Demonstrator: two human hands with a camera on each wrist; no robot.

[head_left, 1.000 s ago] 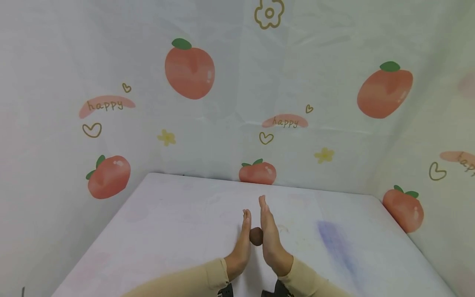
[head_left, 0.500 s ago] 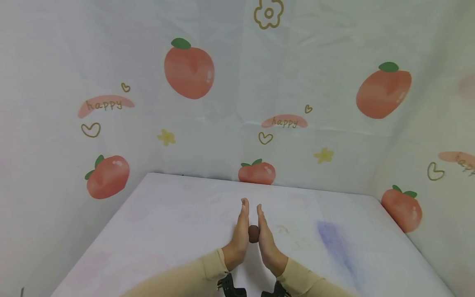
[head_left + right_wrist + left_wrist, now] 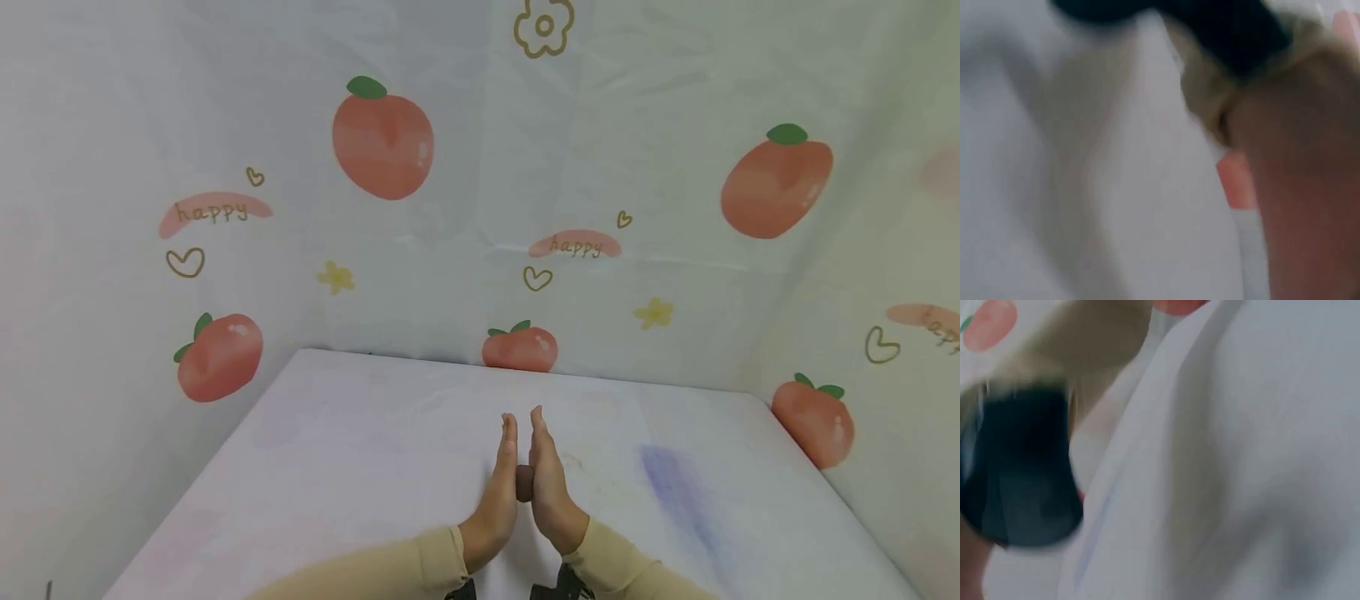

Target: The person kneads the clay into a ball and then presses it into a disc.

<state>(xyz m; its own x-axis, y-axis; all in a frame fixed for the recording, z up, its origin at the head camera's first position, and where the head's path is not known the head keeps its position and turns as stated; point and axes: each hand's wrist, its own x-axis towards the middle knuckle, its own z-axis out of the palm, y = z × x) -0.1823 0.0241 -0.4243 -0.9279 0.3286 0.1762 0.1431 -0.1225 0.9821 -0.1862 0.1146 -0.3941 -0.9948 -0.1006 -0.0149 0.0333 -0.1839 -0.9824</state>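
Observation:
Between two upright palms in the head view sits a small brown lump [image 3: 525, 483], perhaps clay or dough. My left hand [image 3: 497, 500] presses it from the left with straight fingers. From the other side my right hand [image 3: 551, 492] presses it, its fingers straight too and pointing up and away. The lump is raised over the white table [image 3: 360, 467]. In the right wrist view part of the right hand [image 3: 1310, 187] shows blurred at the right; neither wrist view shows the lump.
A white cloth backdrop [image 3: 465, 167] printed with peaches stands behind the table and along its sides. A blue smudge [image 3: 678, 492] marks the tabletop to the right of the hands. Dark wrist devices [image 3: 1025, 469] are strapped below both hands.
Both palms slide back and forth against each other with the lump between them. It shifted slightly left, then right, and its outline went from round to more blocky.

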